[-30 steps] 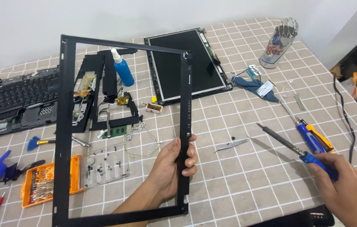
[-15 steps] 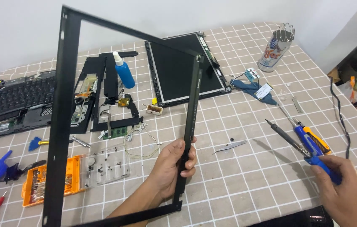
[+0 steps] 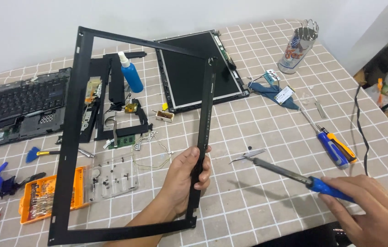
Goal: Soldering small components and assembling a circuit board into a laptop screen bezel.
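Checkered worktop (image 3: 258, 137) is pretty cluttered with laptop parts. Left hand (image 3: 186, 176) has its fingers clenched around the right edge of a black screen bezel (image 3: 74, 137), holding it tilted up above the worktop. Right hand (image 3: 370, 208) grips a blue-handled screwdriver (image 3: 301, 178), tip pointing toward the bare LCD panel (image 3: 198, 68).
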